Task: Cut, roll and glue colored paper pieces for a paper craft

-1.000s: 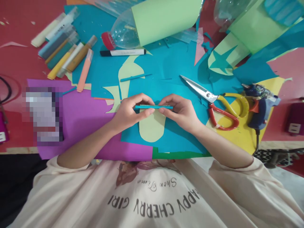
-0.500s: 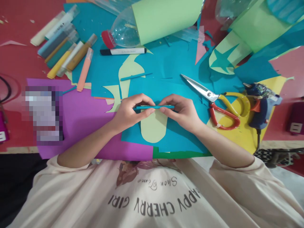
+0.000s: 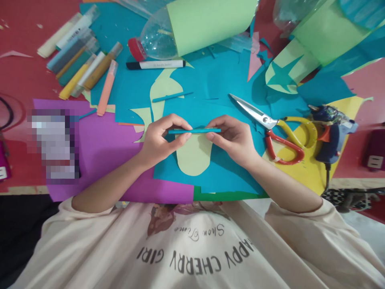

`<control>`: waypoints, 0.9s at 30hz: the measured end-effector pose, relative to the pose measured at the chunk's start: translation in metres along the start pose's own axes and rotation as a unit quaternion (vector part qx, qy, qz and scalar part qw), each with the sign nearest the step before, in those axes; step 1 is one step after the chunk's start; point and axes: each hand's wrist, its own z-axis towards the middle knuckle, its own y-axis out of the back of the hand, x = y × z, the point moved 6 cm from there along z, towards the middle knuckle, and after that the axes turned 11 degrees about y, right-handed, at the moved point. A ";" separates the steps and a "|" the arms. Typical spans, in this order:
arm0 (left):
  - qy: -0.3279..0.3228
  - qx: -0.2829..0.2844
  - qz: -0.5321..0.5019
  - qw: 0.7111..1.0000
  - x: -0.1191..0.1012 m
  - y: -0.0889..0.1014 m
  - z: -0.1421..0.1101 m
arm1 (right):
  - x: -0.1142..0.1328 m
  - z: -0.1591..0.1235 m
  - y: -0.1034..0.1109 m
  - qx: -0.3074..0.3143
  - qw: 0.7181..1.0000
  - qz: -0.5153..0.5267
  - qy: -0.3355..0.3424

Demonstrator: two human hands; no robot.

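1. Beyond the hands, a bottle (image 3: 210, 28) lies on its side, the pen (image 3: 162, 64) just beside its cap; a thin scrap (image 3: 173, 97) lies nearer.
2. Scissors (image 3: 266, 121) lie to the right, near the glue gun (image 3: 335, 138); markers (image 3: 80, 58) lie at upper left.
3. Left hand (image 3: 162, 138) and right hand (image 3: 237, 140) grasp the blue strip (image 3: 200, 131) between thumbs and fingers.
4. Crossing between both thumbs and fingertips, the strip borders the green piece's (image 3: 194, 156) far edge; whether they are joined, I cannot tell.
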 end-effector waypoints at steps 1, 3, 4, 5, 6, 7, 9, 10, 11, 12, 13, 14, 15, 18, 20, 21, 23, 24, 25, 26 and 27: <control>-0.002 -0.004 0.003 1.000 0.000 0.000 0.000 | 0.001 0.000 0.001 -0.006 1.000 0.004 0.005; 0.002 -0.004 0.013 1.000 0.000 0.000 0.000 | 0.002 0.000 0.002 -0.013 1.000 0.004 0.011; 0.007 -0.003 0.018 1.000 0.001 0.000 -0.001 | 0.002 0.000 0.002 -0.014 1.000 0.002 0.011; 0.014 0.000 0.022 1.000 0.002 0.000 -0.001 | 0.002 0.000 0.002 -0.013 1.000 -0.002 0.009; 0.021 0.005 0.024 0.999 0.003 0.000 -0.001 | 0.002 0.000 0.002 -0.012 1.000 -0.006 0.006; 0.026 0.012 0.024 0.999 0.004 -0.001 -0.001 | 0.002 0.000 0.001 -0.010 1.000 -0.008 0.003; 0.023 0.029 0.023 0.999 0.005 -0.002 -0.001 | 0.003 0.000 0.001 -0.003 1.000 -0.013 0.003; 0.018 0.038 0.023 0.999 0.004 -0.003 -0.001 | 0.003 0.000 0.000 -0.001 1.000 -0.016 0.005; 0.010 0.044 0.024 0.999 0.004 -0.004 -0.001 | 0.004 0.000 0.000 0.002 1.000 -0.019 0.008; 0.000 0.047 0.023 0.999 0.003 -0.004 -0.001 | 0.005 0.000 0.000 0.004 1.000 -0.023 0.013; -0.011 0.048 0.021 0.999 0.001 -0.004 -0.001 | 0.006 0.000 0.000 0.004 0.999 -0.026 0.019; -0.020 0.048 0.019 0.998 0.000 -0.003 -0.001 | 0.007 0.000 0.000 0.003 0.999 -0.028 0.025; -0.027 0.049 0.017 0.998 0.000 -0.004 -0.001 | 0.007 0.000 0.000 0.003 0.999 -0.029 0.030; -0.035 0.051 0.020 0.998 0.000 -0.004 -0.001 | 0.007 0.001 0.000 0.007 0.999 -0.035 0.029; -0.033 0.046 0.029 0.998 0.001 -0.004 -0.001 | 0.005 0.001 -0.001 0.013 0.999 -0.034 0.019; -0.031 0.039 0.035 0.998 0.002 -0.003 -0.001 | 0.004 0.000 -0.001 0.015 0.999 -0.030 0.014; -0.028 0.023 0.045 0.998 0.003 -0.002 -0.001 | 0.003 0.000 -0.001 0.017 1.000 -0.019 0.009; -0.027 0.015 0.049 0.998 0.004 -0.001 -0.001 | 0.002 0.000 -0.001 0.017 1.000 -0.014 0.007; -0.025 0.011 0.051 0.998 0.004 -0.001 -0.001 | 0.002 0.000 -0.001 0.016 1.000 -0.011 0.006; -0.025 0.008 0.050 0.998 0.003 0.000 -0.001 | 0.002 0.000 0.000 0.014 1.000 -0.009 0.006; -0.027 0.008 0.046 0.999 0.002 0.000 -0.001 | 0.002 0.000 0.000 0.012 1.000 -0.008 0.005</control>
